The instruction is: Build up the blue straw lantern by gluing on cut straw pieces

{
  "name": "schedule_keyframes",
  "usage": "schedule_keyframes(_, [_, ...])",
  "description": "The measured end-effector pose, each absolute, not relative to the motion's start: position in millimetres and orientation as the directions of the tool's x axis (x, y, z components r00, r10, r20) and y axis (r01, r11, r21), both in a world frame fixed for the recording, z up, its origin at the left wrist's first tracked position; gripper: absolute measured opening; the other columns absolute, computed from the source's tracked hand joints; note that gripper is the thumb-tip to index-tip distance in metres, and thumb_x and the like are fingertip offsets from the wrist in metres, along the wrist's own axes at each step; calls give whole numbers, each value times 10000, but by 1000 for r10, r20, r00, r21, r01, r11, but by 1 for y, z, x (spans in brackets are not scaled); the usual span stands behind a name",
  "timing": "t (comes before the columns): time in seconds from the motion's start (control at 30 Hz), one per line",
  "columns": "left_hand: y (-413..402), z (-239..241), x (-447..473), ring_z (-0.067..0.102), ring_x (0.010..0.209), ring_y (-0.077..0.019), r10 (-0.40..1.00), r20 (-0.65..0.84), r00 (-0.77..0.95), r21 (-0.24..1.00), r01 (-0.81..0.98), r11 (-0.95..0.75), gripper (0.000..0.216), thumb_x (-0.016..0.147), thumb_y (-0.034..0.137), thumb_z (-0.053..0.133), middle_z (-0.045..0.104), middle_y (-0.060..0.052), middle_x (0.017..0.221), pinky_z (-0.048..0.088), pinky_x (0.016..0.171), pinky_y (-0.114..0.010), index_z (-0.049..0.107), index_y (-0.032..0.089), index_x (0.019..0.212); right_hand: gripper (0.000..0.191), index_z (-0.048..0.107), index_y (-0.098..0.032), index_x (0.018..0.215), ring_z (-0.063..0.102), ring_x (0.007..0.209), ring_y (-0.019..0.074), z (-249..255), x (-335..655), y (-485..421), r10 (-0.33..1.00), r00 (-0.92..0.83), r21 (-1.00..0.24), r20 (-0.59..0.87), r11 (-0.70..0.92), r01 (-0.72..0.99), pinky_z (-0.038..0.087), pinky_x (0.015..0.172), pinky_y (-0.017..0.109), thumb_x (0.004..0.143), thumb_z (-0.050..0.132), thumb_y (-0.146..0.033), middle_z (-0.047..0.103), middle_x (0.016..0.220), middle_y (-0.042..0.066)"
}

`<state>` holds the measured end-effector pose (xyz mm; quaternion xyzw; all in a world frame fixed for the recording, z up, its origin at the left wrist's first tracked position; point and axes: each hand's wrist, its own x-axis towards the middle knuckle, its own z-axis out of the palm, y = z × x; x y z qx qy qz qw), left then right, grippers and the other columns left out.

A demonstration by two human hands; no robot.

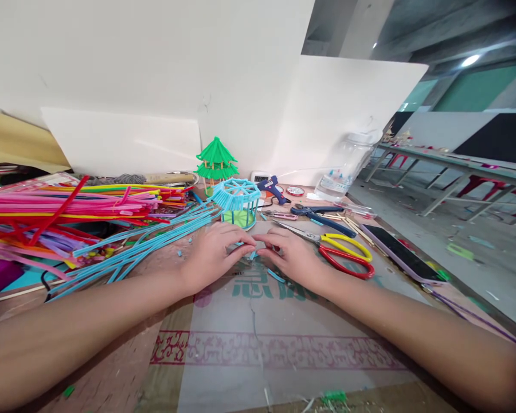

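My left hand [215, 252] and my right hand [290, 255] meet at the middle of the table, fingertips pinched together on a small light-blue pipe-cleaner piece [253, 254]. Both hands rest on a flattened cardboard sheet [262, 344]. Just behind them stands a small blue pipe-cleaner pavilion [238, 201] with a green base. Behind that is a green pipe-cleaner pavilion [216, 158]. Long light-blue pipe cleaners [146, 241] lie fanned out to the left of my left hand.
A heap of coloured pipe cleaners [69, 206] fills the left. Right of my hands lie red-and-yellow scissors [341, 252], blue pliers [322, 217], a phone [402, 258], a blue glue gun [273, 188] and a clear jar [346, 166]. White boards stand behind.
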<state>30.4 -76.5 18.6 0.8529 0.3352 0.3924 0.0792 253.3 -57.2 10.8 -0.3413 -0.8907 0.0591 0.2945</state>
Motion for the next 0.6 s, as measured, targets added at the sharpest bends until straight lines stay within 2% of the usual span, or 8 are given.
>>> schedule_keyframes(0.1, [-77, 19, 31, 628, 939, -174, 635, 619, 462, 402, 509, -761, 173, 943, 352, 579, 727, -4, 945, 434, 887, -329, 703, 232, 949, 190, 736, -192, 1004, 582, 769, 175, 12, 251, -57, 663, -577, -385, 477, 748, 541, 450, 717, 295, 931, 599, -300, 627, 803, 43])
schedule_keyframes(0.23, [-75, 18, 31, 626, 947, -180, 645, 604, 468, 407, 514, -755, 186, 948, 358, 567, 725, -13, 953, 437, 898, -342, 702, 230, 950, 135, 720, -217, 835, 570, 710, 154, 15, 245, -64, 735, -518, -572, 437, 672, 470, 435, 665, 272, 901, 617, -275, 635, 755, 13])
schedule_keyframes(0.4, [-74, 16, 30, 627, 953, -183, 614, 619, 490, 366, 512, -777, 201, 966, 325, 537, 731, -25, 981, 450, 888, -349, 713, 230, 986, 149, 657, -209, 761, 524, 654, 138, 20, 237, -73, 824, -457, -725, 334, 535, 434, 415, 627, 259, 867, 593, -293, 613, 691, -14])
schedule_keyframes(0.6, [-71, 11, 29, 640, 978, -187, 498, 680, 538, 217, 501, -838, 210, 968, 296, 533, 745, -37, 1009, 459, 878, -351, 708, 234, 1067, 273, 629, -192, 748, 411, 546, 110, 19, 238, -70, 891, -404, -869, 205, 356, 344, 331, 516, 249, 834, 617, -451, 501, 601, -41])
